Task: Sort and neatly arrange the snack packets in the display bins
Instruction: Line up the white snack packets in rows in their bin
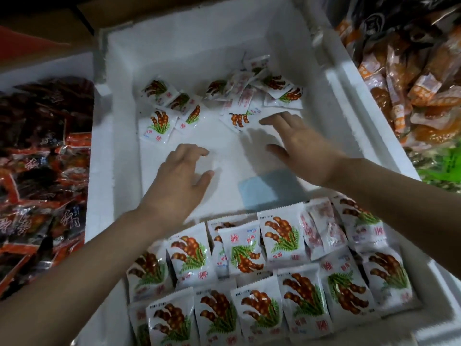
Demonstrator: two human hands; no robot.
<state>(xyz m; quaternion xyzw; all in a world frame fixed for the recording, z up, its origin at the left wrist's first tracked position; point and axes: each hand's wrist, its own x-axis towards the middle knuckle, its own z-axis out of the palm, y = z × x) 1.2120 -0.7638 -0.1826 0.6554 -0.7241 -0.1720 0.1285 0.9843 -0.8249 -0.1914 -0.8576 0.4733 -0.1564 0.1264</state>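
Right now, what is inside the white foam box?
Loose white packets at the far end, neat rows at the near end, a blue patch between. Anything under the rows is hidden.

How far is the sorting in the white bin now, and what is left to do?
Done: the rows of packets at the near end of the white bin stand tidy. In hand: nothing; the left hand and right hand reach open, the right close to the loose packets. Left: those scattered packets at the far end need lining up.

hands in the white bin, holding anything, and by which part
Nothing is held: the left hand and right hand are open over the white bin floor.
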